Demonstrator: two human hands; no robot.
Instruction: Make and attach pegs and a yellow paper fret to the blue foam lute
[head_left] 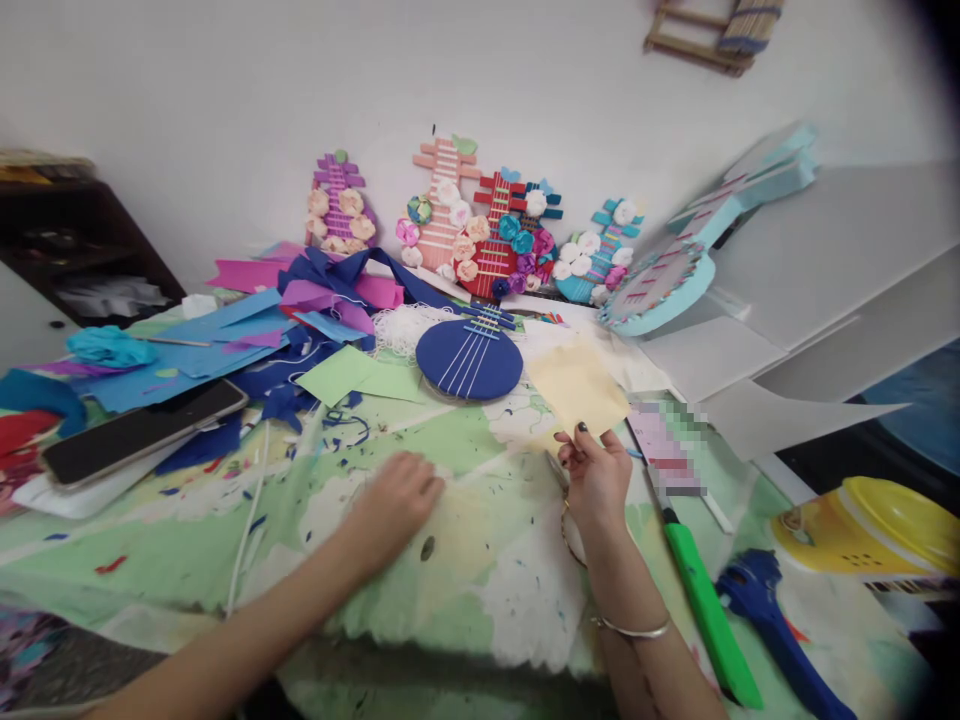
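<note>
Item, your right hand (600,480): fingertips pinched on a sheet of cream paper (581,385), raised at the table's middle, just right of the navy guitar; whole, with no petals seen cut from it. Metal blades (556,470) under that hand; whether gripped, you cannot tell.

Item, your left hand (401,500): palm down near the tablecloth (465,540), fingers loosely curled; whether anything lies beneath, you cannot tell.

Item, the navy guitar (465,365): round body, neck, pegs and pale strings in place; no flowers visible on it. By its look, structure largely made, decoration unbegun.

Item, a row of small guitars behind, among them a purple one (337,190) and a salmon one (442,235): all bearing paper flowers, seemingly complete.

Sundries: tangled white string (397,330), green paper (349,375), phone (142,430), green-handled knife (712,610), yellow tub (829,520).
</note>
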